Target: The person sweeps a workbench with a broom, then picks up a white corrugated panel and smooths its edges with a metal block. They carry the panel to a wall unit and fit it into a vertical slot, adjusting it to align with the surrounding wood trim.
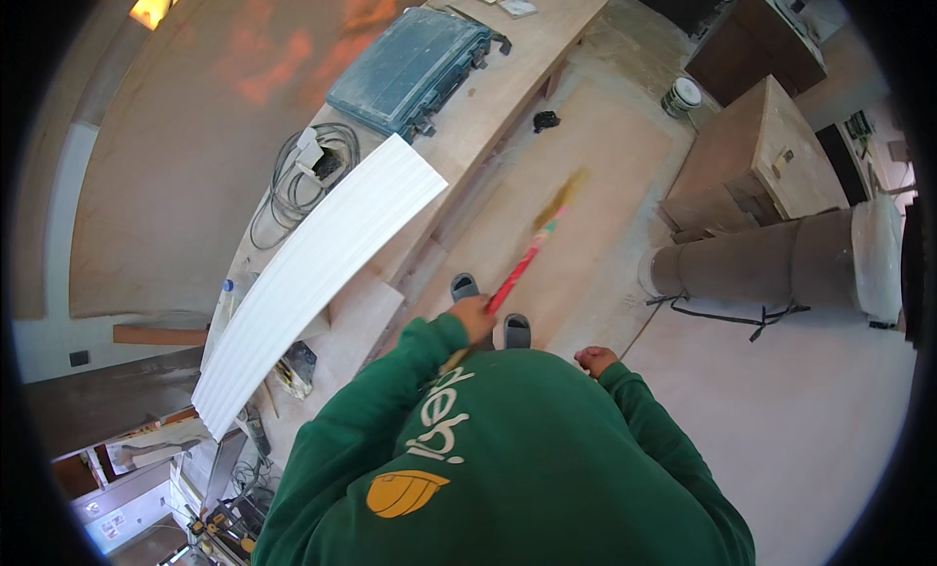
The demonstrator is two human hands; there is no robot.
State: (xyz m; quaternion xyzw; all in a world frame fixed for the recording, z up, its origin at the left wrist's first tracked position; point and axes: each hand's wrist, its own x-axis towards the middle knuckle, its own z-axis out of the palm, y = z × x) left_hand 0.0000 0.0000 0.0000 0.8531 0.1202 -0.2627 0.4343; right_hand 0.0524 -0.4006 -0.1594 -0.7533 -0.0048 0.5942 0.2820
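My left hand (473, 319) is closed round the red handle of a broom (512, 278), held out in front of my body. Its yellowish-brown bristles (563, 197) point away from me, low over the brown floor, and whether they touch it I cannot tell. A short piece of the handle shows behind the hand, by my sweatshirt. My right hand (596, 359) hangs at my right side, fingers curled in, with nothing visible in them. Both grey slippers (516, 330) on my feet show just ahead of my body.
Along the left runs a wooden bench (468, 107) bearing a dusty blue-grey case (410, 63), a coiled cable (283, 190) and a long white ridged panel (322, 273). To the right lie a wrapped roll (752, 268), a wooden cabinet (727, 166) and a bucket (680, 99). A small black object (547, 122) is on the floor.
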